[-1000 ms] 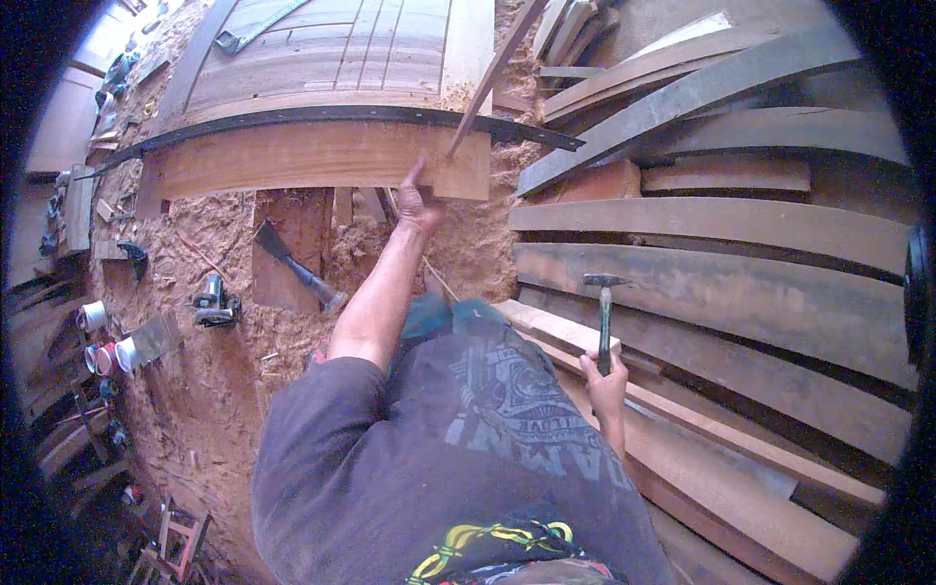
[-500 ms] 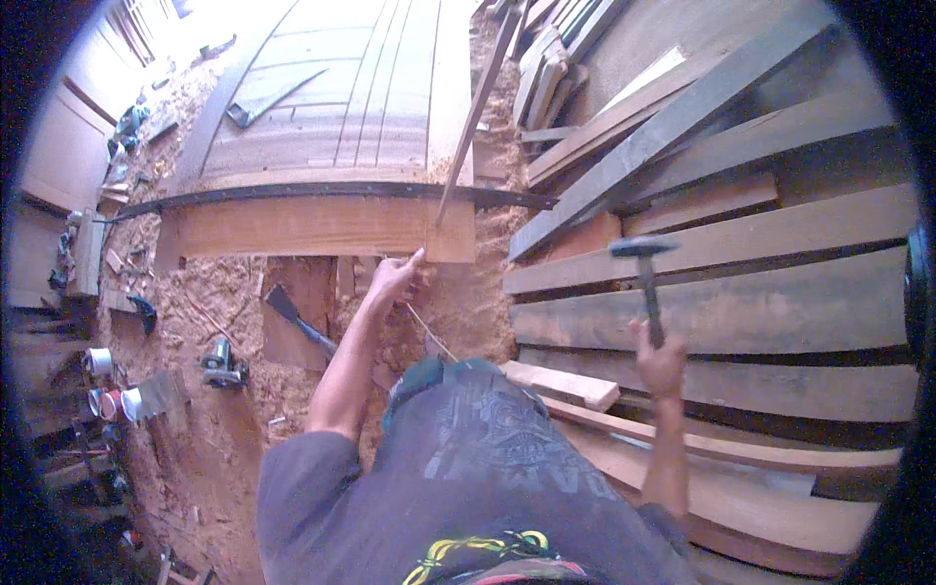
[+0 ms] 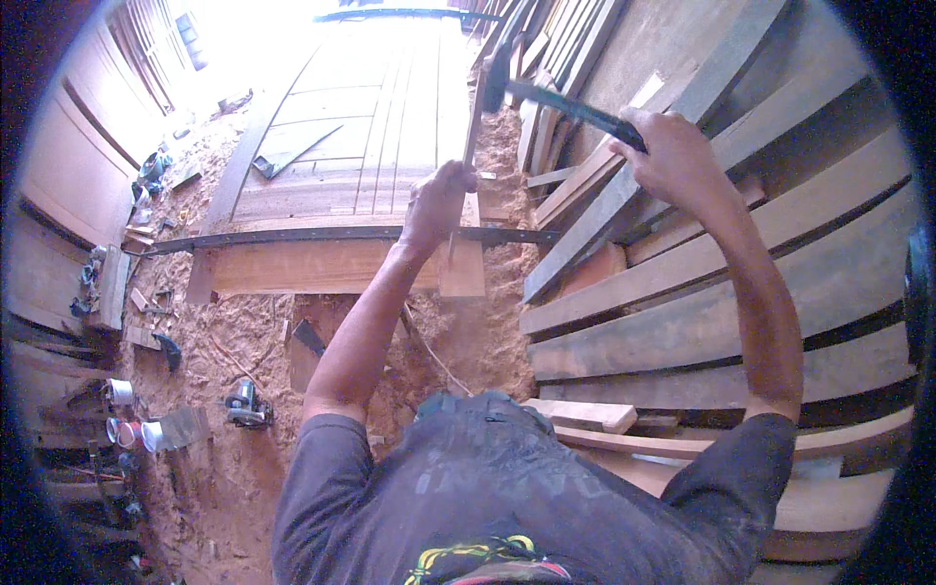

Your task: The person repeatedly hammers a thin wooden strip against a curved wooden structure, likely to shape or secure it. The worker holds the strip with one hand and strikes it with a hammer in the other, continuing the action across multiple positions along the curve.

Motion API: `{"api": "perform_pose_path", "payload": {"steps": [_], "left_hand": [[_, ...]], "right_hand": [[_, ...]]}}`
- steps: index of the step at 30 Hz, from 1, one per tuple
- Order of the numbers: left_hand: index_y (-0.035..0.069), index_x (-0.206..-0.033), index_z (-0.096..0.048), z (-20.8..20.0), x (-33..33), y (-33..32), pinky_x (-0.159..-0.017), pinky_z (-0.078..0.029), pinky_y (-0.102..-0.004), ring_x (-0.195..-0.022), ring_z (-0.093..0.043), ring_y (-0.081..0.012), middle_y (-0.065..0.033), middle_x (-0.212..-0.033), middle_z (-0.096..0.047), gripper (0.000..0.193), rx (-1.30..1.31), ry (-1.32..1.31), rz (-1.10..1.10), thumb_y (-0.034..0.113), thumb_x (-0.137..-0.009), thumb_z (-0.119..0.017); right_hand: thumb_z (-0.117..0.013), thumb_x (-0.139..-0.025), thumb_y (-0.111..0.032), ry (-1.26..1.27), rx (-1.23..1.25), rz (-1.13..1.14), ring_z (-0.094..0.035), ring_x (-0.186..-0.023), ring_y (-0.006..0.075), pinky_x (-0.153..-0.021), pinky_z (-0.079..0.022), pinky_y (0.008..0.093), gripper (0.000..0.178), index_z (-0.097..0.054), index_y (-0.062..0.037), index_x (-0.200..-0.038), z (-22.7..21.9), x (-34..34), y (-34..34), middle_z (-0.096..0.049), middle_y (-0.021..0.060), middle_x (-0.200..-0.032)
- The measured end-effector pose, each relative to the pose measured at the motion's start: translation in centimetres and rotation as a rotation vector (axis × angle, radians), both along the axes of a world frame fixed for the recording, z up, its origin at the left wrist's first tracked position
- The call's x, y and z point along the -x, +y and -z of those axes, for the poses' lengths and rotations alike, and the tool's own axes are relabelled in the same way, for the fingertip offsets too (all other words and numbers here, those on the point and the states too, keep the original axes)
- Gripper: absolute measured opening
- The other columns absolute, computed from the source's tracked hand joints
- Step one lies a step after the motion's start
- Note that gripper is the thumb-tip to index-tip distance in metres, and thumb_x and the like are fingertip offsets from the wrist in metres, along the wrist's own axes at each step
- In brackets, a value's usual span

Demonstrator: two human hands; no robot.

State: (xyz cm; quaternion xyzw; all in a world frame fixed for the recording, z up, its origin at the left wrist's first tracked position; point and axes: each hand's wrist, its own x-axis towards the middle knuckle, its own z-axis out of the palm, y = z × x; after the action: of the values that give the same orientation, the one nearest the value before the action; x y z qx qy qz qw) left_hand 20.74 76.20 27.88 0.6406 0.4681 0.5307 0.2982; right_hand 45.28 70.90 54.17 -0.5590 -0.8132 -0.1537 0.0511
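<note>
My left hand (image 3: 436,203) is closed round a narrow wooden strip (image 3: 476,127), which stands tilted over the right corner of a wooden door panel (image 3: 302,268). The strip's lower end comes down near the panel's front edge. In my right hand (image 3: 671,161) is a hammer (image 3: 575,105), gripped by the end of its handle and raised. Its dark head overlaps the strip's upper part; whether the two touch I cannot tell. A long dark bar clamp (image 3: 322,234) lies across the panel, passing behind my left wrist. Farther back on the panel rests a try square (image 3: 292,156).
Long boards (image 3: 721,292) lie stacked along the right side. Sawdust (image 3: 234,331) covers the floor, where a power tool (image 3: 247,405) sits at the left. Small containers (image 3: 120,392) stand beyond it. Another bar clamp (image 3: 409,14) crosses the panel's bright far end.
My left hand has moved from the panel's front edge up onto the wooden strip and closed round it. My right hand has swung the hammer up and forward, towards the strip's top.
</note>
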Motion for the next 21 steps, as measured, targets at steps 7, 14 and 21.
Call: {"api": "perform_pose_path", "payload": {"steps": [7, 14, 21], "left_hand": [[0.007, -0.113, -0.067, -1.4, -1.0, -0.9, -0.085, -0.055, -0.0412, -0.097, -0.074, -0.0305, -0.0143, -0.097, -0.076, 0.019, 0.01, -0.026, 0.037, 0.017, -0.101, -0.057], [0.005, -0.115, -0.067, 1.1, 0.9, -0.2, -0.086, -0.057, -0.0356, -0.095, -0.075, -0.0227, -0.0124, -0.093, -0.076, 0.025, -0.048, 0.034, -0.011, 0.025, -0.105, -0.056], [0.004, -0.113, -0.068, 0.5, 0.6, -0.3, -0.084, -0.058, -0.0356, -0.093, -0.075, -0.0213, -0.0125, -0.092, -0.076, 0.023, -0.06, 0.008, 0.014, 0.023, -0.102, -0.061]], "right_hand": [[-0.068, -0.094, -0.029, 0.147, -0.652, 0.019, -0.069, -0.084, 0.0426, -0.081, -0.053, 0.0508, 0.03, -0.07, -0.0026, -0.108, -8.9, -7.8, 1.5, -0.07, 0.0228, -0.083], [-0.07, -0.09, -0.027, -0.001, 0.11, 0.006, -0.069, -0.09, 0.0399, -0.085, -0.052, 0.0516, 0.031, -0.068, 0.003, -0.096, 1.5, -3.7, 1.5, -0.067, 0.0252, -0.088], [-0.073, -0.089, -0.025, 0.032, -0.36, 0.054, -0.067, -0.09, 0.0382, -0.088, -0.051, 0.0467, 0.03, -0.068, 0.0023, -0.101, -8.4, -8.0, 2.7, -0.065, 0.0207, -0.084]]}}
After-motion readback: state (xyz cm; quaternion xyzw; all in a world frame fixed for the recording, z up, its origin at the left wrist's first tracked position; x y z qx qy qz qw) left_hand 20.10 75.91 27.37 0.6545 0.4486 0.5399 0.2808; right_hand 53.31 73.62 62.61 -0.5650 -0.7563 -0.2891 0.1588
